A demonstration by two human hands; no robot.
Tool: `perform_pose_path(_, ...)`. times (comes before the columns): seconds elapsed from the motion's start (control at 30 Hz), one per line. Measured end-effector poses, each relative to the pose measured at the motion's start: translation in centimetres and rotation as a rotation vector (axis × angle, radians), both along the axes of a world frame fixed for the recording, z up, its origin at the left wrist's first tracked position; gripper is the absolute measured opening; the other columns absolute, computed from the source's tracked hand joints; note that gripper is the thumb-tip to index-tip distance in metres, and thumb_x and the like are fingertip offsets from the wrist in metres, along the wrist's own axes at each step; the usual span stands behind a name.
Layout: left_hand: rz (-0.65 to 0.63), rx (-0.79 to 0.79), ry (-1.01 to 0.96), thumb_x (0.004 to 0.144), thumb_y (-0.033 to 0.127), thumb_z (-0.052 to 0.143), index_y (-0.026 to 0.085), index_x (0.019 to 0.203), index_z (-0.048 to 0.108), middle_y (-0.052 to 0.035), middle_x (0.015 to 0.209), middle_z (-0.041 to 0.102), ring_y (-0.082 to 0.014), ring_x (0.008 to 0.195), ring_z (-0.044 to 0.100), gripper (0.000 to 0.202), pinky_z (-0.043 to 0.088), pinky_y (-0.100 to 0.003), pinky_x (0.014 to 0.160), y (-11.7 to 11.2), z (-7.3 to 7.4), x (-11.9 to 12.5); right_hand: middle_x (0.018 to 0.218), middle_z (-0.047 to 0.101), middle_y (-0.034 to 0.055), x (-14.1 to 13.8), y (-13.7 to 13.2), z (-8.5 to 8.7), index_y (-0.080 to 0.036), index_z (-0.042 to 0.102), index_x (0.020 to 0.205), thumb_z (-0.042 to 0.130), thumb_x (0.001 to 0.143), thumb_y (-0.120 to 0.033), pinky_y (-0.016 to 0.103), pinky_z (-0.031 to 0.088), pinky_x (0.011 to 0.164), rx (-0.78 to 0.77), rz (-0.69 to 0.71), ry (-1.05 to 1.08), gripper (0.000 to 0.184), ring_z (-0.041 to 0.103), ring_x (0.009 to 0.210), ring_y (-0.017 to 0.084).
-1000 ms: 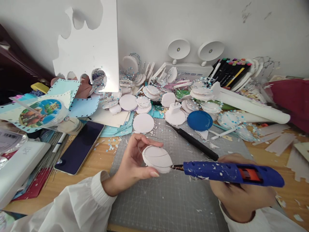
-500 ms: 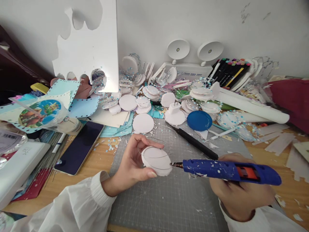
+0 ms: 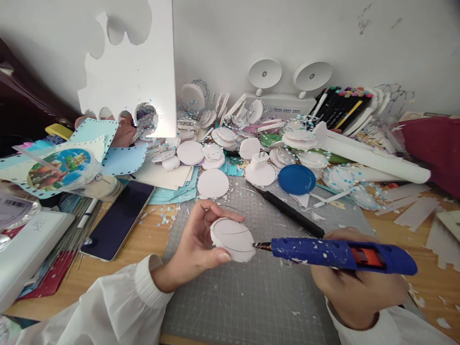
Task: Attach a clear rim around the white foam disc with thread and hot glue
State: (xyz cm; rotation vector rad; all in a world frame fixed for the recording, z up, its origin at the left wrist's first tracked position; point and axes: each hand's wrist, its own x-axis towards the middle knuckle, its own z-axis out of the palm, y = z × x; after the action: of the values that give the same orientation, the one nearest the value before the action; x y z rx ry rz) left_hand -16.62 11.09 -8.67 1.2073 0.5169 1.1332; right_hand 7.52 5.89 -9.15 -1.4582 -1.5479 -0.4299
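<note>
Between the thumb and fingers of my left hand [image 3: 196, 244] is a white foam disc [image 3: 232, 237], tilted, with thin wire looped across its face. My right hand [image 3: 359, 282] is wrapped around a blue hot glue gun [image 3: 312, 251] spattered with white bits. Its dark nozzle points left and meets the disc's right edge, where the wire runs. Both hands are held over a grey cutting mat [image 3: 251, 297]. The glue gun's body hides part of my right hand's fingers.
Behind the hands lie a black-handled tool [image 3: 291, 213], a blue lid [image 3: 296, 179], a white plug [image 3: 259, 162] and several foam discs [image 3: 212, 183]. To the left are a phone [image 3: 118, 220] and a tilted drink cup [image 3: 86, 177]. A cut foam board [image 3: 136, 76] stands at the back.
Hardly anything differs. The glue gun has shifted very slightly left, its nozzle staying at the disc's edge, while the left hand keeps its hold on the disc.
</note>
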Motion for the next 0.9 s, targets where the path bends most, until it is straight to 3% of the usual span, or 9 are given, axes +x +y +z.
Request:
perform_pose_path(0.1,0.018,-0.007,0.008,0.073,0.047,0.079,0.022,0.105,0.045,-0.0102,0.111,0.071,-0.0205,0.099,0.067,0.053,0.053,-0.03,0.079,0.1,-0.1,0.0,0.06,0.058,-0.0017,-0.2,0.2,0.3,-0.022,0.052,0.065,0.065,0.065,-0.005,0.03,0.045,0.051,0.083,0.049,0.036,0.021,0.059,0.052,0.017)
perform_pose_path(0.2,0.038,-0.031,0.006,0.073,0.047,0.079,0.022,0.104,0.045,-0.0099,0.111,0.071,-0.0205,0.1,0.067,0.052,0.053,-0.03,0.081,0.2,-0.1,0.0,0.059,0.055,-0.0027,-0.4,0.4,0.6,-0.023,0.048,0.063,0.067,0.066,-0.008,0.03,0.045,0.049,0.052,0.152,0.137,0.024,0.055,0.049,0.015)
perform_pose_path(0.47,0.015,-0.071,-0.027,0.066,0.048,0.084,0.022,0.103,0.045,-0.0102,0.11,0.072,-0.0218,0.098,0.068,0.06,0.054,-0.03,0.079,0.3,-0.3,0.0,0.056,0.055,-0.0035,-0.7,0.8,1.1,-0.022,0.049,0.063,0.067,0.067,-0.008,0.027,0.043,0.046,0.099,0.099,0.048,0.023,0.054,0.046,0.014)
perform_pose_path(0.63,0.005,-0.103,-0.036,0.068,0.05,0.081,0.022,0.103,0.044,-0.0105,0.108,0.073,-0.0207,0.094,0.069,0.058,0.054,-0.029,0.078,0.3,-0.2,-0.1,0.06,0.061,-0.0017,-0.7,0.6,1.5,-0.021,0.053,0.065,0.072,0.069,-0.014,0.029,0.046,0.05,0.06,0.037,-0.015,0.02,0.059,0.05,0.016)
perform_pose_path(0.73,0.007,-0.128,-0.031,0.072,0.052,0.078,0.022,0.105,0.044,-0.0118,0.109,0.073,-0.02,0.09,0.07,0.056,0.055,-0.029,0.074,0.4,-0.2,-0.1,0.055,0.061,-0.0017,1.6,0.4,1.8,-0.022,0.055,0.061,0.08,0.067,-0.024,0.03,0.044,0.045,0.104,-0.06,-0.077,0.025,0.06,0.047,0.017)
perform_pose_path(0.8,0.006,-0.131,-0.032,0.074,0.052,0.076,0.022,0.105,0.043,-0.012,0.109,0.072,-0.0196,0.088,0.07,0.054,0.055,-0.028,0.073,0.4,-0.2,-0.1,0.04,0.049,-0.0042,4.8,0.1,2.0,-0.025,0.051,0.048,0.087,0.058,-0.03,0.03,0.035,0.036,0.196,-0.172,-0.156,0.038,0.05,0.034,0.014)
perform_pose_path(0.83,0.004,-0.13,-0.035,0.075,0.052,0.076,0.022,0.104,0.043,-0.0121,0.109,0.072,-0.0195,0.088,0.07,0.053,0.055,-0.028,0.073,0.4,-0.2,-0.1,0.035,0.042,-0.0041,6.7,-0.2,2.0,-0.027,0.046,0.042,0.089,0.052,-0.035,0.031,0.032,0.035,0.213,-0.219,-0.161,0.045,0.051,0.034,0.016)
perform_pose_path(0.87,-0.003,-0.13,-0.04,0.076,0.051,0.075,0.022,0.104,0.043,-0.0121,0.109,0.072,-0.0194,0.088,0.071,0.052,0.055,-0.028,0.073,0.4,-0.2,-0.1,0.034,0.043,-0.0024,8.7,-0.5,1.9,-0.028,0.047,0.039,0.088,0.052,-0.042,0.032,0.031,0.035,0.163,-0.185,-0.162,0.045,0.056,0.037,0.018)
perform_pose_path(0.9,-0.014,-0.132,-0.047,0.076,0.05,0.075,0.022,0.104,0.043,-0.0121,0.11,0.072,-0.0192,0.088,0.071,0.051,0.055,-0.028,0.074,0.4,-0.2,-0.1,0.038,0.048,0.0004,10.6,-1.0,1.8,-0.03,0.051,0.041,0.087,0.05,-0.049,0.034,0.031,0.036,0.143,-0.236,-0.098,0.042,0.064,0.046,0.023)
